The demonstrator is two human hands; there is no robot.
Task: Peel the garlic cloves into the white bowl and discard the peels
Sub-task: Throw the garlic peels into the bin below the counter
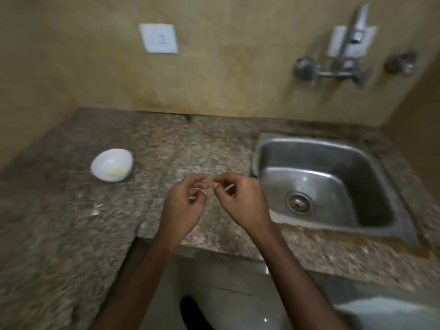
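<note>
Peeling step judged in hand: a clove [206, 190], blurred, is pinched by left hand [185, 201] and right hand [238, 201] above the counter's [166, 151] front edge. Bowl [112, 168] sits near the left edge. Next: skin pulled free, clove carried left.

Two hands, the left hand [188, 198] and the right hand [238, 198], are working over one speckled stone countertop [190, 144], together pinching what is looking like one small garlic clove [211, 186], too blurred for its loose skins to be counted. One white bowl [128, 160] is sitting on the counter, holding pale yellow pieces whose number is not showing. One or two pale peel scraps [96, 209] are lying at the left. One steel sink [309, 156] with one drain [299, 202] is sitting at the right. One switch plate [158, 38], one tap [333, 72] and one separate valve [401, 61] are hanging on the wall.
</note>
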